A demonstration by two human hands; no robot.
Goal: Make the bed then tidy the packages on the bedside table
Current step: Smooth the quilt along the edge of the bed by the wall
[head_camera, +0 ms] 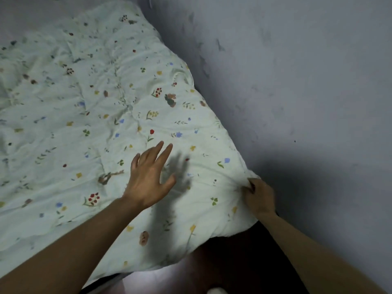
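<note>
The quilt (pixel 101 107), pale with small printed flowers, lies spread over the bed and fills most of the view, its surface creased and puckered along the stitching. Its near corner sits beside the wall (pixel 297 81), and there the right hand (pixel 259 197) pinches the fabric, fingers curled tight round a bunched fold at the quilt's edge. The left hand (pixel 149 177) is above the quilt a little inward from that corner, fingers straight and spread, holding nothing; its shadow falls on the cloth just beside it, and whether the palm touches the quilt cannot be told. Both bare forearms reach in from the near side. Below the quilt's near edge lies a dark gap, with a strip of lit floor (pixel 169 279) beneath.
</note>
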